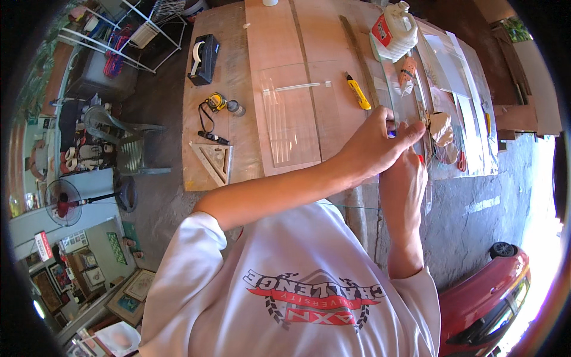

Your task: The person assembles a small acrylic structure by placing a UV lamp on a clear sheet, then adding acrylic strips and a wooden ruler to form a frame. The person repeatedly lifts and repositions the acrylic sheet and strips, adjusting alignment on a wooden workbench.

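My two hands meet over the right front part of the wooden table (232,44). Curled inward, my left hand (383,140) has its fingers pinched, with a small purple-blue bit showing at them. Below and against it is my right hand (407,163), closed, with a small red tip by its knuckles. What either hand grips is mostly hidden. A clear glass pane (291,122) lies flat left of my hands. Beyond them lie a yellow utility knife (358,93) and an orange-handled tool (407,71). A crumpled tan wad (441,129) sits right of my hands.
A white jug (397,34) stands at the far right of the table. Along the left edge are a black tape dispenser (203,62), a tape measure (215,102) and a set square (215,160). Red-handled scissors (462,160) lie right. A chair (122,140) stands left.
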The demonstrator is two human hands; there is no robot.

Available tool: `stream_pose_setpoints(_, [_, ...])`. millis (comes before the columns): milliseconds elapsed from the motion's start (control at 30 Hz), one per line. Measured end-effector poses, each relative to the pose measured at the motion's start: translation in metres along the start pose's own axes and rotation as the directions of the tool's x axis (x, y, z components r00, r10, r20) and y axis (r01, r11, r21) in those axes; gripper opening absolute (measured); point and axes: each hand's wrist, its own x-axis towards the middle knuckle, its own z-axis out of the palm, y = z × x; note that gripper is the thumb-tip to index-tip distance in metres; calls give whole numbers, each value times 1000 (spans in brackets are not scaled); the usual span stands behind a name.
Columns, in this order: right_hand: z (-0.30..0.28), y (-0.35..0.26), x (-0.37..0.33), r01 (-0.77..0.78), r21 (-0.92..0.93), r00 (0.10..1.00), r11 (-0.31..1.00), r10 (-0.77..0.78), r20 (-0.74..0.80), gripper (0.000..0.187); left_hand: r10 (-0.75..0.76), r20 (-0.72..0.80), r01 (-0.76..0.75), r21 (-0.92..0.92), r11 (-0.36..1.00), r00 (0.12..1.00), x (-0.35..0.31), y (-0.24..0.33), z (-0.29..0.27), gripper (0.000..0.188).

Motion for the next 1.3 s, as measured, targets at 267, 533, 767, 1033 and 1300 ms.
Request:
stream_pose_setpoints(267, [16,-21,-5,80,-225,995,971,-92,-45,47,80,-184,-131,-281,951,980,-15,-18,-12,21])
stream_pose_setpoints(533, [13,-39,5,160,-284,986,945,-169,-8,54,108,-257,-187,-309,933,960,-27,-22,-33,18])
stream_pose_setpoints(767, [-19,-21,13,262,138,956,955,-277,102,67,50,-263,-159,-414,896,964,-32,-21,-57,28])
stream_pose_setpoints(1033, [3,108,92,-17,376,989,926,71,-130,40,115,-310,-225,-348,910,944,-41,-32,-93,33])
stream_pose_setpoints(1300, [32,137,113,-222,780,913,585,-157,377,35,127,-343,-259,-370,892,931,-49,-37,-123,38])
